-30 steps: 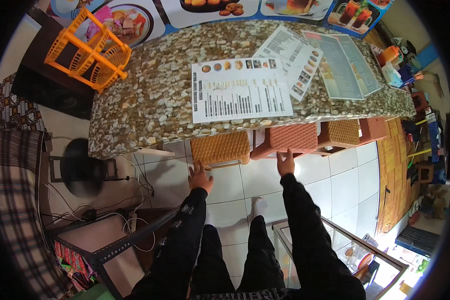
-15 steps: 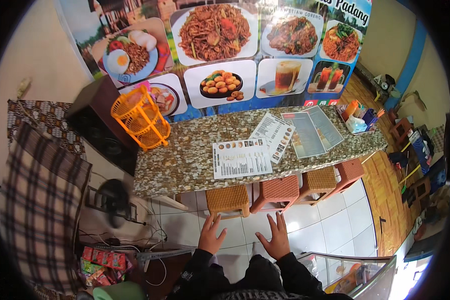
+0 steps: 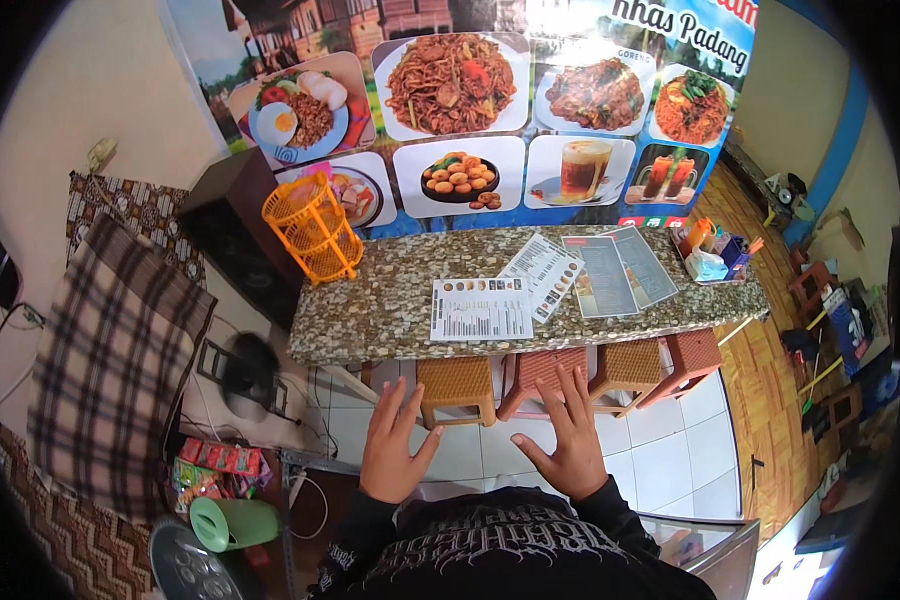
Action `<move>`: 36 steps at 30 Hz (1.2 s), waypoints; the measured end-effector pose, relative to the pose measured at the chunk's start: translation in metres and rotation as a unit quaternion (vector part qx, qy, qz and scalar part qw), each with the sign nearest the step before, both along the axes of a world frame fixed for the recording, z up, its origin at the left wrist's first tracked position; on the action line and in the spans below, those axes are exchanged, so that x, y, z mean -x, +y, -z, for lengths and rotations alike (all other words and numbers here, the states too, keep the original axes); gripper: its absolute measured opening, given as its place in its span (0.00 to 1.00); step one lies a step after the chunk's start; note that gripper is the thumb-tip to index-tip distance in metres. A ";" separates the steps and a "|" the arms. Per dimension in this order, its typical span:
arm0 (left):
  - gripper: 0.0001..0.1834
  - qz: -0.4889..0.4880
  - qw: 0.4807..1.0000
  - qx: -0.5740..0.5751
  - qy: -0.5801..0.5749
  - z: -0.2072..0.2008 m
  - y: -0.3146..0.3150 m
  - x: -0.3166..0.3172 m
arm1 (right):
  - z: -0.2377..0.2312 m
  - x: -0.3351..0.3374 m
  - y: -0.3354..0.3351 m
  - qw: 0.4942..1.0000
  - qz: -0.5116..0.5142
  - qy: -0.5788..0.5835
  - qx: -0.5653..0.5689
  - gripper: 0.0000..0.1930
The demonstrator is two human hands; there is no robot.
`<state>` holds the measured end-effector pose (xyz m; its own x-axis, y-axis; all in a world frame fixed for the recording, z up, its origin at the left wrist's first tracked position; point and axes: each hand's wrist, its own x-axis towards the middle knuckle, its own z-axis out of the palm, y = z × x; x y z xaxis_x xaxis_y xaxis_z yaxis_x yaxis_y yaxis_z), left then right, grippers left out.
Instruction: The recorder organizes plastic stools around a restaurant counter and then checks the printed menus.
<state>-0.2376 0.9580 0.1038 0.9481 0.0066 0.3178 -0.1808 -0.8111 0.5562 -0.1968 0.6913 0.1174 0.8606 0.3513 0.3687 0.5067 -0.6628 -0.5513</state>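
My left hand (image 3: 396, 446) is held up in the air, back upward, its fingers stretched and apart. To the right, my right hand (image 3: 566, 440) hovers the same way, thumb spread toward the left one. Neither hand holds or touches anything. Beyond them, a row of plastic woven-pattern stools stands under a stone-patterned counter; a yellow-brown stool (image 3: 456, 388) and a reddish stool (image 3: 542, 380) are nearest my fingertips. On the counter (image 3: 370, 318) lie a white menu sheet (image 3: 482, 310), a second white sheet (image 3: 542, 268) partly under it, and grey menu cards (image 3: 604, 275).
An orange plastic basket (image 3: 313, 232) and a dark speaker (image 3: 240, 235) stand at the counter's left end. A condiment tray (image 3: 715, 255) sits at its right. Lower left are a green pitcher (image 3: 240, 524), snack packets (image 3: 215, 465) and a plaid cloth (image 3: 120, 370). A food banner (image 3: 470, 225) hangs behind.
Both hands have risen closer to the view and look larger, fingers still spread. The view has shifted, so more of my black shirt, the pitcher and the banner's upper part show.
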 end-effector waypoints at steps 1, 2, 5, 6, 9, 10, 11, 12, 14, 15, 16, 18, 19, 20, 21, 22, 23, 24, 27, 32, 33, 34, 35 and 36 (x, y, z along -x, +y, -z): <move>0.33 -0.008 1.000 0.005 -0.005 -0.004 -0.005 0.004 | -0.001 -0.003 -0.005 1.000 -0.008 0.005 0.002 0.38; 0.33 -0.016 1.000 0.010 -0.009 -0.006 -0.010 0.007 | -0.001 -0.006 -0.009 1.000 -0.013 0.003 0.006 0.38; 0.33 -0.053 0.998 0.034 0.012 -0.007 -0.025 0.017 | 0.000 -0.015 -0.020 0.999 -0.032 0.009 0.013 0.38; 0.34 -0.061 0.998 0.029 0.008 -0.006 -0.028 0.018 | 0.000 -0.019 -0.022 0.999 -0.032 0.001 0.010 0.38; 0.34 -0.086 0.996 0.036 0.013 -0.001 -0.032 0.019 | 0.003 -0.033 -0.023 0.999 -0.045 0.000 0.004 0.38; 0.34 -0.086 0.995 0.037 0.021 -0.002 -0.032 0.017 | 0.005 -0.037 -0.023 0.999 -0.042 -0.004 0.000 0.38; 0.34 -0.093 0.995 0.038 0.030 -0.002 -0.031 0.016 | 0.006 -0.040 -0.022 0.999 -0.038 -0.009 -0.003 0.38; 0.34 -0.089 0.995 0.036 0.028 -0.001 -0.028 0.010 | 0.008 -0.046 -0.018 0.999 -0.035 -0.015 -0.008 0.37; 0.34 -0.085 0.995 0.033 0.028 0.001 -0.020 -0.001 | 0.013 -0.055 -0.013 0.999 -0.031 -0.013 -0.004 0.37; 0.34 -0.083 0.996 0.029 0.029 0.003 -0.015 -0.007 | 0.016 -0.059 -0.009 1.000 -0.022 -0.015 -0.003 0.36; 0.34 -0.078 0.996 0.025 0.030 0.004 -0.009 -0.014 | 0.017 -0.064 -0.005 1.000 -0.019 -0.013 -0.004 0.36; 0.33 -0.066 0.997 0.032 0.034 0.006 0.001 -0.034 | 0.018 -0.075 0.005 1.000 -0.014 -0.013 0.011 0.36; 0.33 -0.056 0.997 0.041 0.036 0.007 0.008 -0.044 | 0.020 -0.080 0.010 1.000 -0.006 -0.013 0.012 0.36; 0.33 -0.047 0.997 0.042 0.036 0.009 0.017 -0.056 | 0.023 -0.085 0.016 1.000 -0.005 -0.003 0.005 0.36; 0.33 -0.032 0.998 0.039 0.030 0.014 0.024 -0.071 | 0.025 -0.093 0.020 1.000 -0.005 0.006 0.001 0.36; 0.33 -0.016 0.999 0.037 0.023 0.018 0.032 -0.086 | 0.027 -0.099 0.025 1.000 0.005 0.004 0.007 0.36; 0.33 -0.007 0.999 0.042 0.022 0.021 0.040 -0.099 | 0.029 -0.103 0.031 1.000 0.010 0.014 0.008 0.36; 0.33 -0.001 0.999 0.033 0.027 0.024 0.050 -0.112 | 0.031 -0.109 0.037 1.000 0.015 0.022 0.008 0.36; 0.32 0.020 0.999 0.030 0.029 0.025 0.074 -0.158 | 0.032 -0.134 0.052 0.998 0.046 0.017 0.033 0.36; 0.31 0.060 0.997 0.027 0.029 0.036 0.098 -0.216 | 0.032 -0.155 0.071 0.994 0.098 0.041 0.031 0.36; 0.31 0.070 0.996 0.038 0.045 0.037 0.100 -0.224 | 0.032 -0.158 0.072 0.993 0.106 0.045 0.032 0.36; 0.31 0.078 0.995 0.039 0.050 0.040 0.100 -0.231 | 0.032 -0.161 0.071 0.992 0.114 0.047 0.031 0.36; 0.31 0.088 0.993 0.051 0.061 0.045 0.099 -0.237 | 0.033 -0.164 0.069 0.991 0.122 0.048 0.031 0.36; 0.31 0.099 0.991 0.062 0.069 0.049 0.097 -0.246 | 0.035 -0.170 0.065 0.990 0.127 0.051 0.031 0.37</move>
<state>0.0085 1.0552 0.0546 0.9691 -0.1527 0.1938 -0.2449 -0.6911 0.6800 -0.0272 0.7567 0.0828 0.9559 0.1380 0.2592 0.2629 -0.7954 -0.5461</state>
